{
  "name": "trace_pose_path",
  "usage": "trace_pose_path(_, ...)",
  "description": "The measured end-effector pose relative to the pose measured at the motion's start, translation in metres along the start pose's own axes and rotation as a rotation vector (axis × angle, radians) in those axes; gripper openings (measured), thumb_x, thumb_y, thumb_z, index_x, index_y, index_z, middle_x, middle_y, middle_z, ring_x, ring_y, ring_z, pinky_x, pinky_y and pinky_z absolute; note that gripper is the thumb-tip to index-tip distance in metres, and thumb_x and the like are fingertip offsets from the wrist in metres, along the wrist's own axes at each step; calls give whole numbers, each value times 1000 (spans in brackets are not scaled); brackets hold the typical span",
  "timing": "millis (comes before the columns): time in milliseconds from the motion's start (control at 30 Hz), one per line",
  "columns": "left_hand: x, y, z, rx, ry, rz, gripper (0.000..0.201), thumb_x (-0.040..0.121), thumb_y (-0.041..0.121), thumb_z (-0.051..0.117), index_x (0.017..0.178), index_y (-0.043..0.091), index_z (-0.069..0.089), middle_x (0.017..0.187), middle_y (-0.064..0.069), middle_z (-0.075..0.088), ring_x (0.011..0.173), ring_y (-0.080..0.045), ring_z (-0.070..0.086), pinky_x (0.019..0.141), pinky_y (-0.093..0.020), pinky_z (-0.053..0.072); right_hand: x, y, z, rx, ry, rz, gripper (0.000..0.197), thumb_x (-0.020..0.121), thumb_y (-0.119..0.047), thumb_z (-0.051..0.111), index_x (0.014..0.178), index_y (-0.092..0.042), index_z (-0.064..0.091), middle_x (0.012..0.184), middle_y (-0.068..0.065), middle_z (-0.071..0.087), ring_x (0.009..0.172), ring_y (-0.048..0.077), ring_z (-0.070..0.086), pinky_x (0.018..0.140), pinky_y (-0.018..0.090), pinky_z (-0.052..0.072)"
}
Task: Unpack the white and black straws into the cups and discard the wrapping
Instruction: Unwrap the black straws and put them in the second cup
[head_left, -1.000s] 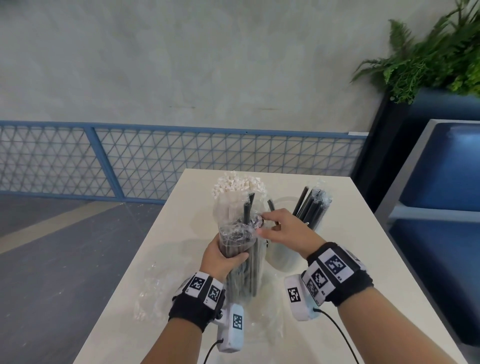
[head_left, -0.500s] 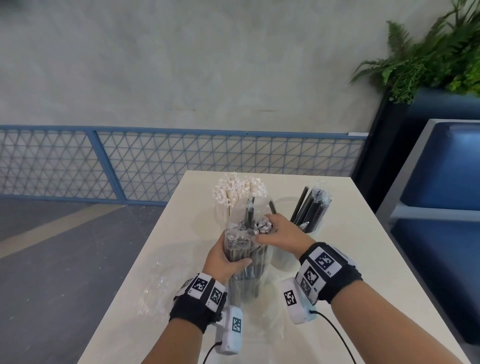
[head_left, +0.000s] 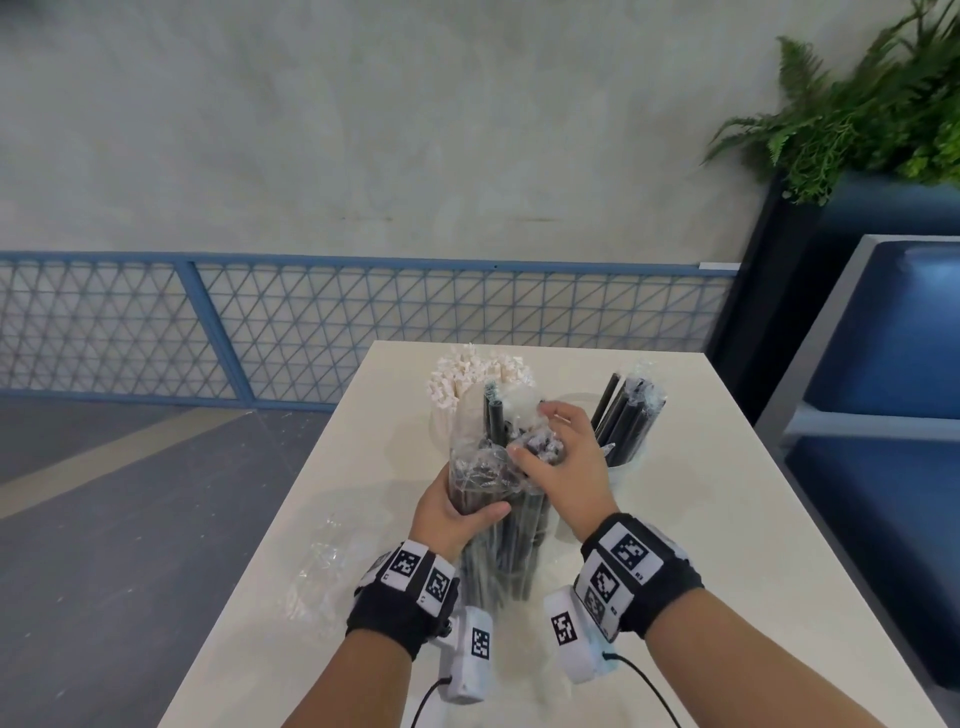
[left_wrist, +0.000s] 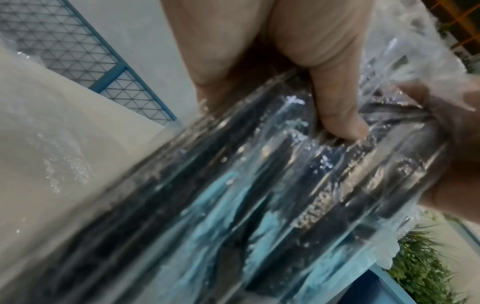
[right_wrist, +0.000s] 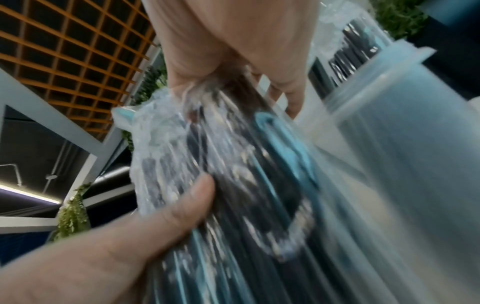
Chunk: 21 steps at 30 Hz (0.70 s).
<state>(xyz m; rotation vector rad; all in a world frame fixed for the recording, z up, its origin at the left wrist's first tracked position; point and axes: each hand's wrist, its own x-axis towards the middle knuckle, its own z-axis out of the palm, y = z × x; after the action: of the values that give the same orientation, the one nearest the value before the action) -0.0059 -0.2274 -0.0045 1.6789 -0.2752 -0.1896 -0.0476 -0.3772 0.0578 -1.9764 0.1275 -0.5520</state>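
A pack of black straws (head_left: 501, 540) in clear wrapping (head_left: 480, 462) stands upright over the table. My left hand (head_left: 452, 512) grips the pack round its middle; the left wrist view shows the fingers (left_wrist: 335, 98) curled on the plastic. My right hand (head_left: 563, 462) clutches the crumpled top of the wrapping (right_wrist: 182, 156), thumb (right_wrist: 166, 214) pressed against it. Behind stands a cup of white straws (head_left: 475, 379). At the right a clear cup (head_left: 631, 467) holds black straws (head_left: 623, 421), some still in plastic.
An empty clear wrapper (head_left: 324, 577) lies on the white table (head_left: 727, 545) at the left near its edge. A blue mesh railing (head_left: 311, 322) runs behind. A blue seat (head_left: 893, 415) and a planter with ferns (head_left: 857, 114) stand on the right.
My right hand has moved from pinching the tip of the wrapping down to clutching the pack's bunched top. The pack has sunk a little and the left hand keeps its grip.
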Motion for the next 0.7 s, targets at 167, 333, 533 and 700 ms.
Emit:
trace_pose_path(167, 5, -3, 2, 46, 6, -1, 58, 63, 13, 83, 114, 14, 55, 105, -3, 68, 102, -17, 64, 92, -32, 50, 14, -10, -9, 47, 50, -127, 19, 78, -18, 73, 94, -13, 62, 114, -7, 50, 103, -14, 45, 92, 1, 31)
trace_pose_path(333, 9, -4, 3, 47, 13, -21, 59, 63, 14, 83, 114, 14, 56, 105, -6, 68, 100, -19, 64, 92, -35, 50, 7, -13, -12, 140, -26, -83, 26, 76, -22, 76, 95, -16, 59, 99, -1, 61, 91, -1, 57, 86, 13, 43)
trace_pose_path(533, 6, -1, 3, 32, -16, 1, 52, 65, 9, 81, 109, 20, 55, 98, 3, 67, 94, -11, 65, 81, -18, 52, 4, -8, -12, 163, -191, 120, 60, 65, -21, 84, 116, -17, 54, 107, -1, 68, 99, 11, 65, 90, 29, 52)
trace_pose_path(700, 5, 0, 6, 48, -25, 7, 58, 64, 13, 83, 114, 16, 55, 106, -4, 68, 99, -16, 64, 89, -30, 51, 6, -18, -11, 336, -16, 209, 25, 71, -15, 79, 93, -9, 68, 88, 10, 73, 81, 23, 70, 81, 48, 57)
